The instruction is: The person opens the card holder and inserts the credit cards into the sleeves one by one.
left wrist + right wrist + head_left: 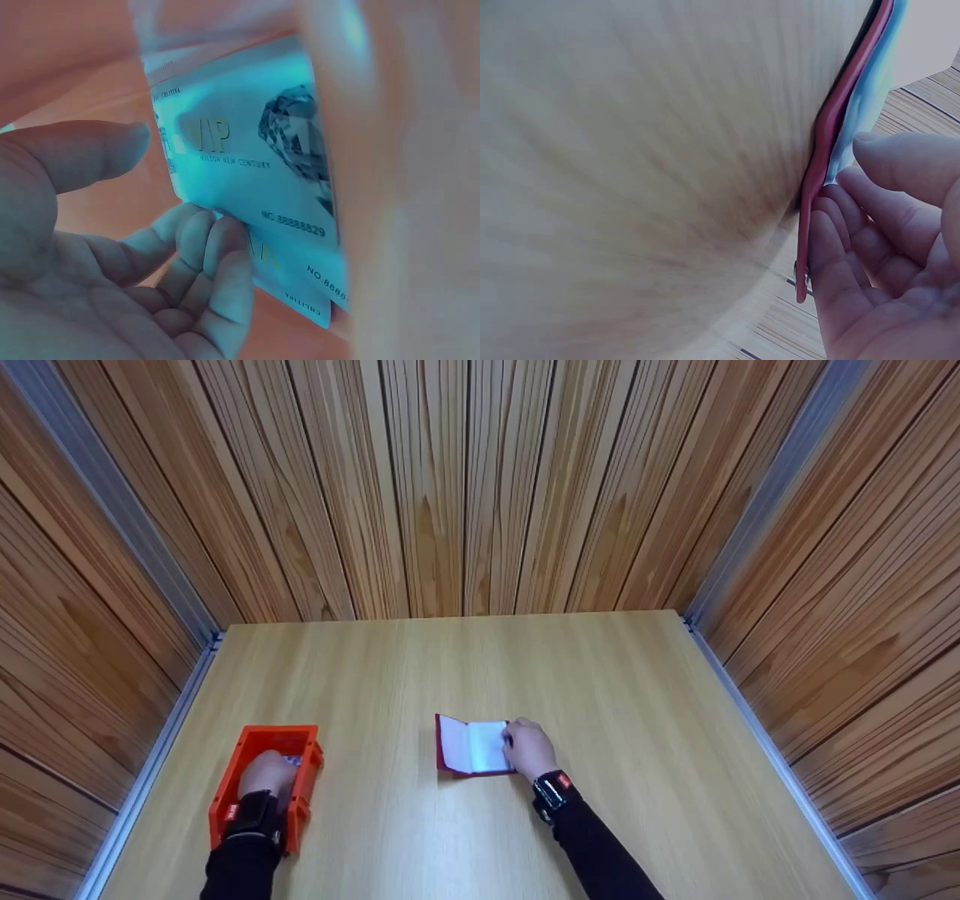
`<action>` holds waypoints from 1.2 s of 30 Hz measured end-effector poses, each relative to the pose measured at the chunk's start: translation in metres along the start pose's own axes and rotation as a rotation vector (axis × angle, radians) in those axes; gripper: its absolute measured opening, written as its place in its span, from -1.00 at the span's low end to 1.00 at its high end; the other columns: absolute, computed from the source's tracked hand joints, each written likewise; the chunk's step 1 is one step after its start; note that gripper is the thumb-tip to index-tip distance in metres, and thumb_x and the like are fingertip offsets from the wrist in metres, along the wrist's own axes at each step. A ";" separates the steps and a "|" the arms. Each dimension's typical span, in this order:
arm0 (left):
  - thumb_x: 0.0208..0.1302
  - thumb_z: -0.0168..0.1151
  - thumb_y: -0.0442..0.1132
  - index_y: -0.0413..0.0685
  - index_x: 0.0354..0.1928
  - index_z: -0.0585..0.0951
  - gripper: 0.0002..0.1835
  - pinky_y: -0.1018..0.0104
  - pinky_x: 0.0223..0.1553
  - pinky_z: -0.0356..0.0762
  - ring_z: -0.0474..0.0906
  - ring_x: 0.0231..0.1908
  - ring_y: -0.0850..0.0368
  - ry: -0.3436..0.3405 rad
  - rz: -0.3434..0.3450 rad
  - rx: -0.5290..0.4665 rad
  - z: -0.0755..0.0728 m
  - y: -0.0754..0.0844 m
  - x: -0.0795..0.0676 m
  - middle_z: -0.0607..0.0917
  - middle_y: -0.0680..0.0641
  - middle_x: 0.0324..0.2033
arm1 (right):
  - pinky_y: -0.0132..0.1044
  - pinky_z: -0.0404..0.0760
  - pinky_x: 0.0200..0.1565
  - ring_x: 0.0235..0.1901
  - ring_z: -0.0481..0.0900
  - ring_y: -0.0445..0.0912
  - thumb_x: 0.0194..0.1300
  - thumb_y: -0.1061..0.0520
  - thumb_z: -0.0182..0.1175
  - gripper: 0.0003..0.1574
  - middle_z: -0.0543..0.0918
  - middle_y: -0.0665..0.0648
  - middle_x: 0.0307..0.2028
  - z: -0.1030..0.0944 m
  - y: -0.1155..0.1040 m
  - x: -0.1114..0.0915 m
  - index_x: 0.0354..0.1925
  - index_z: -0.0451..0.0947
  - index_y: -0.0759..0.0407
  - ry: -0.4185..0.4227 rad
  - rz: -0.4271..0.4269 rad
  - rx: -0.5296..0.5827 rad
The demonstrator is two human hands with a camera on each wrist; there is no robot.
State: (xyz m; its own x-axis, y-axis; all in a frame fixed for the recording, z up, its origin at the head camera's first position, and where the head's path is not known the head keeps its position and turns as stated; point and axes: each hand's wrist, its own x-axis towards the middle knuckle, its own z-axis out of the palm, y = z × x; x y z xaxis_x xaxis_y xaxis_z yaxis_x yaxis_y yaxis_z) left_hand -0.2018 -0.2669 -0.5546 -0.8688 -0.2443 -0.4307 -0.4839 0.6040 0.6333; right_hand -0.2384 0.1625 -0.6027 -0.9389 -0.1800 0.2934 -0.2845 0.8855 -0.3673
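Note:
An orange plastic bin (306, 787) stands at the left of the table, with my left hand (268, 774) reaching down into it. Inside, VIP cards (232, 142) with a diamond picture lean against the wall. The left fingertips touch the cards' lower edge, while the thumb is apart from them. Near the table's middle lies a red card holder (454, 742), opened out, showing pale glossy pages; its left side is tilted up. At its right edge rests my right hand (531, 746). In the right wrist view, the fingertips touch the red cover (823, 142) and the thumb hovers by the pages.
The light wooden table (390, 675) is bordered by metal rails (780, 769) on its left and right. Wood-plank walls (465, 487) rise at the back and on both sides.

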 end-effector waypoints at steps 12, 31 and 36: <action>0.27 -0.01 -0.38 -0.26 -0.41 0.47 -0.87 0.06 -0.21 0.30 0.39 -0.37 -0.13 0.058 0.071 0.149 -0.001 0.000 0.002 0.41 -0.15 -0.54 | -0.07 0.57 -0.17 -0.29 0.59 0.08 0.06 0.27 0.42 -0.82 0.59 0.14 -0.35 0.001 0.001 0.001 -0.30 0.68 0.28 -0.018 0.017 0.006; 0.26 0.04 -0.44 -0.37 -0.25 0.48 -0.90 -0.02 -0.17 0.38 0.40 -0.32 -0.19 0.056 0.092 0.293 -0.001 0.000 0.004 0.45 -0.22 -0.46 | -0.06 0.57 -0.18 -0.28 0.60 0.09 0.06 0.27 0.40 -0.84 0.60 0.14 -0.35 0.001 0.002 0.002 -0.30 0.68 0.26 -0.032 0.023 0.021; 0.25 0.03 -0.41 -0.31 -0.34 0.50 -0.91 -0.01 -0.19 0.35 0.39 -0.34 -0.18 0.068 0.100 0.290 -0.002 0.002 0.000 0.45 -0.21 -0.49 | -0.07 0.58 -0.16 -0.27 0.60 0.08 0.08 0.26 0.40 -0.83 0.60 0.13 -0.32 0.002 0.002 0.002 -0.29 0.68 0.27 -0.042 0.033 0.019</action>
State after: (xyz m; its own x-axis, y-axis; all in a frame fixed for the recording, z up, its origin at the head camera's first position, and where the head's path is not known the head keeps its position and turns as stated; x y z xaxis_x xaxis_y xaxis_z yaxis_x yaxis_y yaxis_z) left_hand -0.2028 -0.2671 -0.5521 -0.9205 -0.2168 -0.3250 -0.3535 0.8165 0.4565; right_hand -0.2414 0.1632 -0.6045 -0.9550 -0.1695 0.2434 -0.2569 0.8830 -0.3928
